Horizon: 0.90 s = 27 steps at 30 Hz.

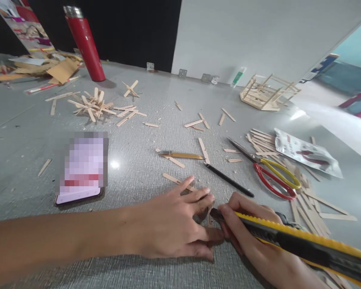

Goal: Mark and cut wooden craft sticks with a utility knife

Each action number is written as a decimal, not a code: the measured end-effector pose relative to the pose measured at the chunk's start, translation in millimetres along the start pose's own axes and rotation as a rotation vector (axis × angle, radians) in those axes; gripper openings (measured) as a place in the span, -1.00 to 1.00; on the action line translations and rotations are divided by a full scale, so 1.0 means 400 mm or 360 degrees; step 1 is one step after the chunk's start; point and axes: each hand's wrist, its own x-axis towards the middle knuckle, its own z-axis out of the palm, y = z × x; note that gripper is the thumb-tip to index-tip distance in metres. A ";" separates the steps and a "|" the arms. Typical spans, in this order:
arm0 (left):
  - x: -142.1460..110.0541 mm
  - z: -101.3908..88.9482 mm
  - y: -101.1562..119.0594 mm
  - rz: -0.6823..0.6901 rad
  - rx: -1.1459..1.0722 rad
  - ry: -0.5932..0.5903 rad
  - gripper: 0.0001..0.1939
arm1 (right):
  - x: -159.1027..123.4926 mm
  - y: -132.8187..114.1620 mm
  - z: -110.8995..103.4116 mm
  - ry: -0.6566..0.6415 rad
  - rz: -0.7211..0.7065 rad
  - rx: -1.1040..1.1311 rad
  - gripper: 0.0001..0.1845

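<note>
My left hand (177, 224) lies spread on the grey table, its fingers around a small wooden stick piece (209, 216) that shows between them. Another notched stick (172, 178) is partly under its thumb and index finger. My right hand (255, 237) grips a yellow and black utility knife (307, 245), with the dark tip at the small piece beside my left fingers. Just beyond lie a black pen-like tool (228, 179) and a slim gold-handled blade (183, 155). Red and yellow handled scissors (273, 178) rest to the right of these.
A phone (81, 168) lies at the left, and a red flask (86, 46) stands behind it. Heaped sticks (93, 105) and scattered offcuts cover parts of the table. At the right are more sticks (313, 212), a white packet (307, 154) and a stick frame (267, 94).
</note>
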 end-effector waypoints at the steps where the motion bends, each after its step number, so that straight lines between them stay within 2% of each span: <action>1: 0.000 -0.003 0.000 -0.0006 -0.0003 -0.0022 -0.59 | 0.000 0.004 -0.001 0.0001 0.0019 0.0020 -0.54; 4: -0.002 -0.002 0.001 -0.0008 0.0010 -0.0051 -0.59 | -0.001 0.009 -0.001 -0.0024 0.0045 0.0064 -0.52; 6: -0.004 0.005 0.006 0.0029 0.0079 -0.0001 -0.56 | -0.004 0.007 0.001 -0.0020 0.0069 0.0072 -0.53; 9: -0.005 0.017 0.021 0.0063 0.0328 0.0101 -0.57 | -0.014 0.000 0.008 0.0054 0.0057 0.0041 -0.57; 12: -0.003 0.021 0.038 0.0038 0.0536 0.0101 -0.57 | -0.025 -0.003 0.017 0.0085 0.0049 0.0030 -0.60; 18: -0.004 0.023 0.046 0.0063 0.0503 0.0010 -0.55 | -0.031 0.000 0.025 0.0167 0.0046 0.0038 -0.62; 24: -0.008 0.042 0.044 0.0036 0.0511 0.0048 -0.57 | -0.025 -0.006 0.021 0.0148 0.0038 0.0208 -0.54; 27: -0.010 0.050 0.049 0.0025 0.0542 0.0068 -0.57 | -0.024 -0.006 0.020 0.0150 0.0045 0.0183 -0.55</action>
